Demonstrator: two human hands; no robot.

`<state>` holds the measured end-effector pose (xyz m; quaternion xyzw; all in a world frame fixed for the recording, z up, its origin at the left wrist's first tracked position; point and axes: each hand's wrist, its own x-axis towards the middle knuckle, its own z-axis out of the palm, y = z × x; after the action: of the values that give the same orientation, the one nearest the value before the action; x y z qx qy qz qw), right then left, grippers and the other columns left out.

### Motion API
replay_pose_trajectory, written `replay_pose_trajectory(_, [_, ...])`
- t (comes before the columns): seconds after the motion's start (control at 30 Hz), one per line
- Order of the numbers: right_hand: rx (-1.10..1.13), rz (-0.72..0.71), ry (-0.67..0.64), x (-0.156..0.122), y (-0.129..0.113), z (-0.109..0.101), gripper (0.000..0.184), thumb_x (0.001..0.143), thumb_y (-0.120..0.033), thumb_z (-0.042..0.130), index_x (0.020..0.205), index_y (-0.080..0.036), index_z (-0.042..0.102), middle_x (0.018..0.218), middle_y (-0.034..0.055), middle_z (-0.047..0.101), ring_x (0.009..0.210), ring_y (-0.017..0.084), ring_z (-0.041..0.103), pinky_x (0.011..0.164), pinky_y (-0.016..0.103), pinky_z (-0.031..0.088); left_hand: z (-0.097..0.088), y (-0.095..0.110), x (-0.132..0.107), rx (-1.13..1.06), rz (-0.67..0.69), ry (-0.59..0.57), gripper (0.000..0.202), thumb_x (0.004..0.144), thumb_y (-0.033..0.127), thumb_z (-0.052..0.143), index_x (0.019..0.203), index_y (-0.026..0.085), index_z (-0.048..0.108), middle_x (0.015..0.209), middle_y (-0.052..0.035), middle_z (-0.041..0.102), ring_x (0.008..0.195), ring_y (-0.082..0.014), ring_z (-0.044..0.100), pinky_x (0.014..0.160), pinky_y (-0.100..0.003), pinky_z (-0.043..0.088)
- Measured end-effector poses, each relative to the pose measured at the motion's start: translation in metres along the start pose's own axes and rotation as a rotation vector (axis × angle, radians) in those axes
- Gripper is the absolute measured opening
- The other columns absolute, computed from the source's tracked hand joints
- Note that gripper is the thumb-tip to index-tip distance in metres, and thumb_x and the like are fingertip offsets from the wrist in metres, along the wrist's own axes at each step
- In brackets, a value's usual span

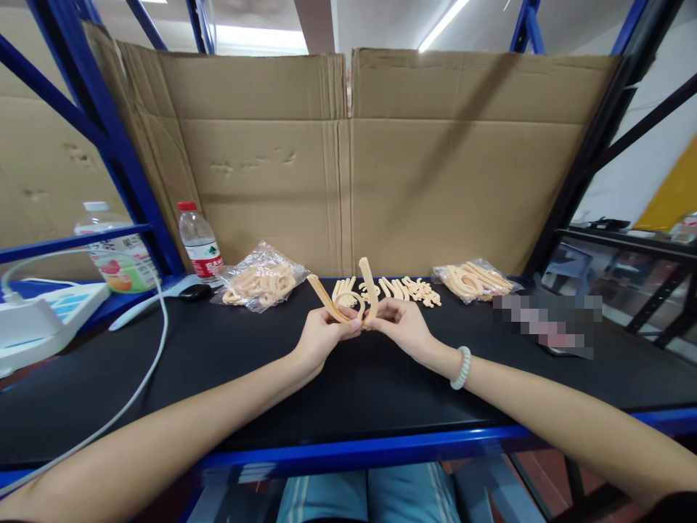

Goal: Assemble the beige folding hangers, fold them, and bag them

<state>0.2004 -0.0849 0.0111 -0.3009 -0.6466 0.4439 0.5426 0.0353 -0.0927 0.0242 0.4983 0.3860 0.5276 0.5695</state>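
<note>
My left hand [327, 330] pinches a curved, pale wood-coloured strip [325, 296] that leans up to the left. Gripped by my right hand [403, 327] is another curved strip [368, 283], standing nearly upright. Their lower ends come together between my fingertips, above the black tabletop. A thin curled piece [359, 305] shows between them; which hand bears it I cannot tell. Behind my hands lie small straight sticks [344, 287], wavy pieces [393, 289] and short knobbly pieces [423, 290] of the same colour. My fingers partly hide some of these.
Clear plastic bags of similar pieces lie at back left [264, 280] and back right [476, 280]. A red-capped water bottle [200, 243], a black mouse-like object [194, 292] and a white cable [157, 356] are on the left. A blurred-out object [549, 327] lies right. Cardboard [261, 160] walls the back.
</note>
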Motion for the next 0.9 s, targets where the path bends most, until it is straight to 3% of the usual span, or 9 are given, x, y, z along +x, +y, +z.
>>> replay_pose_trajectory(0.2, [0.045,0.023,-0.053,0.006,-0.003,-0.003,0.029,0.063,-0.034,0.081,0.072,-0.017,0.059,0.073,-0.0005,0.059,0.067,0.013,0.058,0.056,0.023,0.049,-0.001,0.003,0.003,-0.042,-0.043,-0.042,0.039,0.046,0.024,0.088,0.072,0.01,0.063,0.071,-0.0041,0.067,0.072,-0.0159,0.066,0.074,-0.028,0.055])
replay_pose_trajectory(0.37, [0.133,0.057,-0.199,0.021,-0.02,-0.046,0.025,0.066,-0.028,0.08,0.08,-0.018,0.061,0.078,-0.0018,0.057,0.065,0.009,0.055,0.057,0.021,0.048,-0.009,0.012,0.01,-0.028,-0.086,-0.052,0.038,0.048,0.02,0.088,0.073,0.011,0.061,0.07,-0.0025,0.066,0.072,-0.0146,0.065,0.074,-0.026,0.055])
replay_pose_trajectory(0.53, [-0.155,0.146,-0.437,0.031,-0.029,-0.096,0.025,0.064,-0.029,0.081,0.077,-0.014,0.064,0.078,0.0016,0.062,0.066,0.012,0.059,0.061,0.025,0.05,-0.019,0.021,0.019,0.053,-0.201,-0.097,0.032,0.059,0.026,0.084,0.075,0.013,0.059,0.073,-0.0044,0.068,0.077,-0.0154,0.066,0.075,-0.027,0.053])
replay_pose_trajectory(0.7, [-0.449,0.176,-0.537,0.036,-0.032,-0.117,0.027,0.065,-0.034,0.078,0.077,-0.014,0.066,0.072,0.0022,0.064,0.065,0.014,0.06,0.063,0.027,0.048,-0.039,0.028,0.034,0.124,-0.235,-0.092,0.033,0.057,0.024,0.083,0.076,0.015,0.058,0.082,-0.0036,0.069,0.08,-0.0145,0.065,0.078,-0.028,0.051])
replay_pose_trajectory(0.8, [-0.597,0.175,-0.606,0.037,-0.033,-0.126,0.027,0.065,-0.035,0.077,0.078,-0.014,0.067,0.075,0.0029,0.066,0.07,0.015,0.06,0.067,0.028,0.047,-0.054,0.028,0.046,0.277,-0.189,-0.154,0.033,0.056,0.024,0.082,0.076,0.015,0.057,0.077,-0.0016,0.067,0.078,-0.0143,0.064,0.078,-0.029,0.051])
replay_pose_trajectory(0.9, [-0.717,0.168,-0.679,0.038,-0.032,-0.132,0.024,0.068,-0.035,0.073,0.076,-0.014,0.068,0.072,0.0027,0.065,0.068,0.015,0.058,0.066,0.027,0.045,-0.062,0.027,0.053,0.579,-0.026,-0.297,0.027,0.062,0.028,0.077,0.075,0.015,0.058,0.071,0.0004,0.063,0.068,-0.0134,0.062,0.069,-0.027,0.049])
